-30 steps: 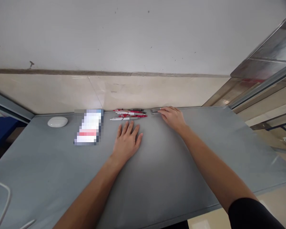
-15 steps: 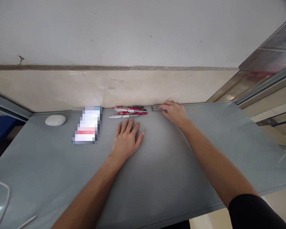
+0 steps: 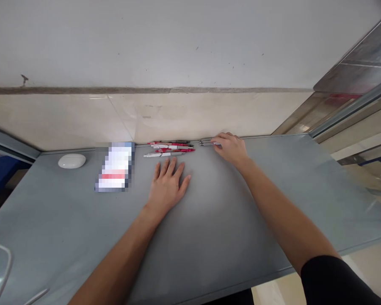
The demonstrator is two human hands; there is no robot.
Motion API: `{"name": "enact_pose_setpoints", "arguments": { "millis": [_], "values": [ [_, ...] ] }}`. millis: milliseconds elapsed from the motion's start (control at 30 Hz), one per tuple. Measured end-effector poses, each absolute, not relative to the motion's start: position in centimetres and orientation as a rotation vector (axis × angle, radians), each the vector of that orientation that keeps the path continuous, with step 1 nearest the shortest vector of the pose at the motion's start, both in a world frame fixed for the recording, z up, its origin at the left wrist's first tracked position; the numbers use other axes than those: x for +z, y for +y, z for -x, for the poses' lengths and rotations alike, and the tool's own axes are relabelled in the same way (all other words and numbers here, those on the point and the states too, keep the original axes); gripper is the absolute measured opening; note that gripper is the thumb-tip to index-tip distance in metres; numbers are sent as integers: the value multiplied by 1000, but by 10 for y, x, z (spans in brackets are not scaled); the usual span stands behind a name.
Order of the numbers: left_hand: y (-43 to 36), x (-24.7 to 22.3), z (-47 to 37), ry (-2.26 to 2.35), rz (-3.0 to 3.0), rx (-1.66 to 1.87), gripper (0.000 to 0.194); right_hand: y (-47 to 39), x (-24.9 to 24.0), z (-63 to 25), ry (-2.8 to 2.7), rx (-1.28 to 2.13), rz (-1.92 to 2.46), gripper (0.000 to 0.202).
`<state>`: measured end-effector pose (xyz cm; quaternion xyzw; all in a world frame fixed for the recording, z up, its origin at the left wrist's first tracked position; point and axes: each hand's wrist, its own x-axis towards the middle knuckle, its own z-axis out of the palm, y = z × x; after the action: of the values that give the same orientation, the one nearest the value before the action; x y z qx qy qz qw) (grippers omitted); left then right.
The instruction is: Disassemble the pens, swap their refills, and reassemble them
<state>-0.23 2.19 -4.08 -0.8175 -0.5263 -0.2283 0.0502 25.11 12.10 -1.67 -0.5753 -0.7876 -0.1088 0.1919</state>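
Observation:
My left hand [image 3: 167,185] lies flat on the grey table [image 3: 209,237], fingers spread, holding nothing. Just beyond its fingertips is a loose pile of several red and white pens [image 3: 171,147], lying sideways near the wall. A white pen [image 3: 160,155] is the nearest of them to my fingers. To the right of the pile, my right hand [image 3: 230,148] has its fingers closed around the ends of some pens [image 3: 205,142], whose tips stick out to the left. My palm and fingers hide the rest of those pens.
A blurred phone [image 3: 116,167] lies left of the pile, and a white rounded object [image 3: 72,161] sits farther left. A white cable [image 3: 9,262] curves at the lower left. The wall [image 3: 190,114] borders the table's far edge.
The whole view has shifted slightly, moving the scene a little left. The pens in my right hand sit slightly farther from the wall-side line of my fingers; otherwise both hands look nearly unchanged.

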Motion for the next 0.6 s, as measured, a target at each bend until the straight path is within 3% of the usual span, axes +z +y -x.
{"name": "enact_pose_setpoints", "arguments": {
  "millis": [267,600],
  "values": [
    [23,-38,3,-1646,2500,-672,43,79,3,-221,-2137,-91,1520,25],
    [21,-32,11,-1692,2459,-575,45,10,-26,-175,-2296,23,1453,38]
  ]
}}
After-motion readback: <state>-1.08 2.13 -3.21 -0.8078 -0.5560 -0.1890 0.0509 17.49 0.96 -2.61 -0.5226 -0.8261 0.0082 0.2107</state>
